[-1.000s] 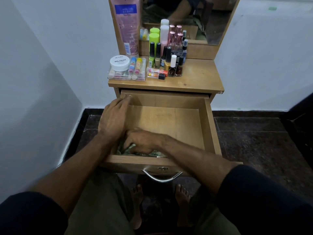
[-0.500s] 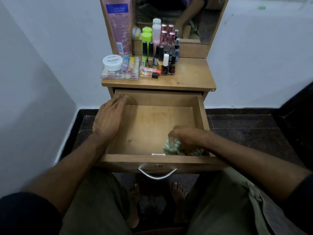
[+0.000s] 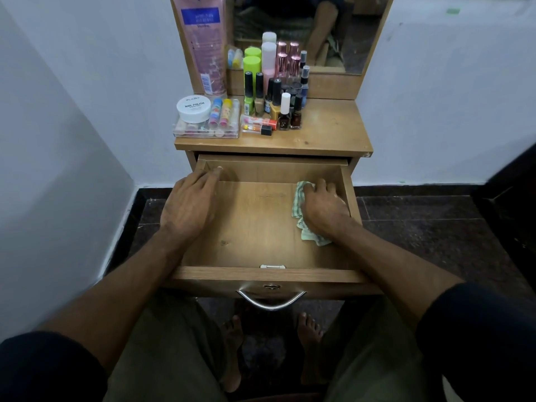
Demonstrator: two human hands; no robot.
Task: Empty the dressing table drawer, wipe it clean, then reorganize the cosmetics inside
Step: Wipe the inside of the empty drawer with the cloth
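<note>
The wooden drawer point(image 3: 269, 274) is pulled out and holds no cosmetics. My right hand point(image 3: 323, 206) presses a pale green checked cloth point(image 3: 304, 224) onto the drawer floor at the back right corner. My left hand point(image 3: 188, 204) lies flat over the drawer's left wall, its fingers stretched toward the back left corner. The cosmetics stand on the dressing table top point(image 3: 327, 132): several nail polish bottles point(image 3: 285, 111), a white nail polish remover jar point(image 3: 193, 108) on a clear box point(image 3: 206, 129), lip balms point(image 3: 220, 113) and a tall pink tube point(image 3: 204, 44).
A mirror point(image 3: 313, 30) rises behind the tabletop. White walls close in on the left and behind. The floor is dark stone. My knees and bare feet are under the drawer, whose metal handle point(image 3: 271, 301) faces me.
My right hand has swept the cloth from the drawer's front left, across the front right, up to the back right corner. My left hand has stayed on the left wall.
</note>
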